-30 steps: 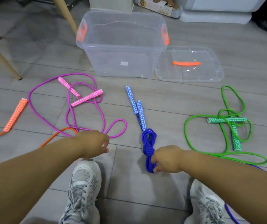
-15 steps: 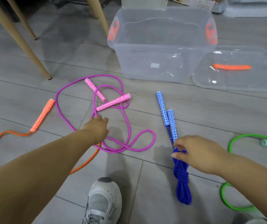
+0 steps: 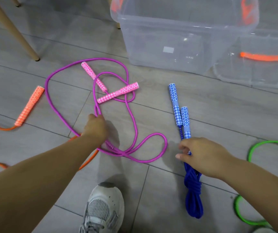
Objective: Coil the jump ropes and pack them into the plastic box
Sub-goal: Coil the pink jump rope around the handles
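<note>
The blue jump rope [image 3: 193, 195] lies coiled into a bundle on the floor, its two patterned handles [image 3: 179, 113] side by side and pointing away from me. My right hand [image 3: 203, 155] pinches the top of that bundle just below the handles. The purple jump rope [image 3: 134, 125] sprawls in loose loops with its pink handles [image 3: 118, 93] crossed. My left hand [image 3: 95, 128] reaches over it, fingers curled on two strands that meet under it. The clear plastic box [image 3: 168, 61] stands open at the top.
The clear lid [image 3: 260, 73] with an orange grip lies right of the box. An orange rope with its handle [image 3: 29, 105] trails at the left, passing under my left arm. A green rope [image 3: 254, 148] lies at the right edge. Wooden legs [image 3: 12, 29] stand top left; my shoe [image 3: 104, 207] is below.
My left hand has moved forward from the near loop onto the purple strands nearer the pink handles. My right hand slid up the blue bundle to just below its handles. The view moved closer.
</note>
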### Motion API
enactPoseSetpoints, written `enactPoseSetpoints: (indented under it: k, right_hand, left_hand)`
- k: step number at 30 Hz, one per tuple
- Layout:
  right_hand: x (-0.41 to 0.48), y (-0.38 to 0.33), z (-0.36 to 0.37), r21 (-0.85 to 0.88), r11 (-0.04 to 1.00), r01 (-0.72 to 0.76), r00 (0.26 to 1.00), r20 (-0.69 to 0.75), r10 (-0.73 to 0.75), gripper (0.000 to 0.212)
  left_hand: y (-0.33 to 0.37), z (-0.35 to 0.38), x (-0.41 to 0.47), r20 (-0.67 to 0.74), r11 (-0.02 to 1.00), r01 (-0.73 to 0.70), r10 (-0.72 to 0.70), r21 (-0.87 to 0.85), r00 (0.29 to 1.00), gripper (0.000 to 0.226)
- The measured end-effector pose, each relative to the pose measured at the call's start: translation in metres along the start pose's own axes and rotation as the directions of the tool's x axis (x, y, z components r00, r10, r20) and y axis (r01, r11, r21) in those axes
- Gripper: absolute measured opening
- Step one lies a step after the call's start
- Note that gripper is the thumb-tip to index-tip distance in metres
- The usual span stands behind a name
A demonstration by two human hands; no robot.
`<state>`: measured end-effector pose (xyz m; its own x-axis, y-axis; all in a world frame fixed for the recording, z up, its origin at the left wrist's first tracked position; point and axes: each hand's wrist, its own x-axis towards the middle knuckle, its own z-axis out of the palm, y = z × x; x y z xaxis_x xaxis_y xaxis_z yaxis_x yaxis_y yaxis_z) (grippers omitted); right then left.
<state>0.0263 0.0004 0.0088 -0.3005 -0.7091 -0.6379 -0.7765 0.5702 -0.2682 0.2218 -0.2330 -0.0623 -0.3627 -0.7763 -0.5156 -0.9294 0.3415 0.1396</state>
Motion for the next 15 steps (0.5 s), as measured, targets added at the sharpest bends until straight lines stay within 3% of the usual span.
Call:
enactPoseSetpoints:
  k: [3,7,10,15]
  right_hand:
    - [0.006,0.003,0.005,0.006,1.0,0.001,0.999,0.033,-0.001,0.033]
    - [0.009,0.014,0.015,0.016,1.0,-0.011,0.996,0.086,0.009,0.03]
    - [0.011,0.021,0.017,0.031,0.999,-0.024,0.995,0.093,0.022,0.029]
    - [0.012,0.027,0.016,0.08,0.996,-0.048,0.996,0.081,0.042,0.028]
  left_hand:
    - [0.014,0.009,-0.011,0.023,0.977,-0.198,0.2,-0.08,0.979,0.039]
    - [0.03,0.02,-0.038,0.23,0.936,-0.324,0.348,-0.134,0.909,0.05]
    - [0.036,0.024,-0.045,0.3,0.926,-0.364,0.377,-0.102,0.876,0.042]
    - [0.043,0.019,-0.037,0.336,0.941,-0.331,0.334,-0.07,0.88,0.039]
